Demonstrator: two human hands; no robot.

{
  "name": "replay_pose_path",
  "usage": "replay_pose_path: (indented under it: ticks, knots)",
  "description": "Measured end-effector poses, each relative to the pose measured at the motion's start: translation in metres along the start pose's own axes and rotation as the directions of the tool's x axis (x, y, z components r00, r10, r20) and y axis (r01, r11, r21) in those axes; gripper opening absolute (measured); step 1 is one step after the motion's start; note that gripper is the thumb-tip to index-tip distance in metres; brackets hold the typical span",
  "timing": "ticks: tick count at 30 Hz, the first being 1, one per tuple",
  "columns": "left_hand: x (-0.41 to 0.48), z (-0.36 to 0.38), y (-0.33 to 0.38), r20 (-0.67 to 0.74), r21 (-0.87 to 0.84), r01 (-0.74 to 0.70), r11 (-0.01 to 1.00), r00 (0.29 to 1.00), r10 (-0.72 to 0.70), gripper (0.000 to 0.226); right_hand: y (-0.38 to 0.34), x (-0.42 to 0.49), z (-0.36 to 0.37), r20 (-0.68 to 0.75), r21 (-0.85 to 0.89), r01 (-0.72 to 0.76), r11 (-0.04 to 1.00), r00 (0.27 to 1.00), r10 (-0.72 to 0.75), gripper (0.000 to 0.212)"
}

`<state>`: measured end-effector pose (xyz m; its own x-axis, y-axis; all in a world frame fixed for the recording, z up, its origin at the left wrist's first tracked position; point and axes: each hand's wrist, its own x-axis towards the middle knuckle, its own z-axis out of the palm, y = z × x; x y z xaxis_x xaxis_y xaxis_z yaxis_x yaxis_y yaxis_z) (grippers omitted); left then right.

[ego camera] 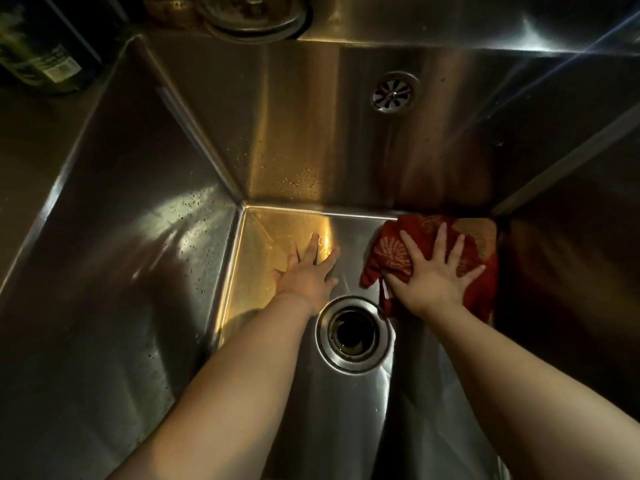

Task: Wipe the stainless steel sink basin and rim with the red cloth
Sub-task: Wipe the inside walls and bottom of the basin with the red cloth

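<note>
Hands are both down on the floor of a deep, square-cornered stainless steel sink basin (pixel 114 237), the bare forearms reaching in from the near edge. The right hand (pixel 433 278) lies palm down on a crumpled red cloth with a pale leaf-like print (pixel 388 251). Its fingers are spread and straight, so it presses the fabric rather than clutching it. That cloth sits in the far right corner of the basin floor, bunched against the rear wall and close to the right-hand wall. A thin red strip of it trails toward the near side, down to the edge of the round steel drain opening (pixel 353 334). The left hand (pixel 308 275) holds nothing. It rests flat and released on the bare metal, fingers straight and pointing toward the far left corner, just beyond the drain and apart from the cloth. The drain lies between the two wrists. Small droplets or specks dot the left wall and the lower rear wall, where warm yellow light is reflected. Higher on the rear wall is a small round slotted overflow grille (pixel 394 91). On the ledge above the rear wall rests a round ribbed metal fitting (pixel 252 15), partly cut off by the frame. A dark bottle with a printed label (pixel 38 43) stands on the dim worktop (pixel 31 150) to the left of the basin.
</note>
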<state>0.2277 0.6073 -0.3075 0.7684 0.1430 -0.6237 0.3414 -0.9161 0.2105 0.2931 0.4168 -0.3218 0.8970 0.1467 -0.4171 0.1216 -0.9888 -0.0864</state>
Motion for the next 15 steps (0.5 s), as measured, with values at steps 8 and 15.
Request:
replay_pose_path:
  ticks: [8, 15]
  knots:
    - [-0.002, 0.001, 0.002, 0.006, 0.013, 0.018, 1.0, 1.0, -0.018, 0.061, -0.003, 0.0, -0.005, 0.057, 0.068, -0.018, 0.998, 0.998, 0.014, 0.077]
    - [-0.006, -0.001, 0.007, 0.009, -0.004, 0.041, 0.999, 0.999, -0.041, 0.062, -0.007, -0.019, -0.003, 0.081, 0.043, -0.02, 0.999, 0.997, 0.017, 0.075]
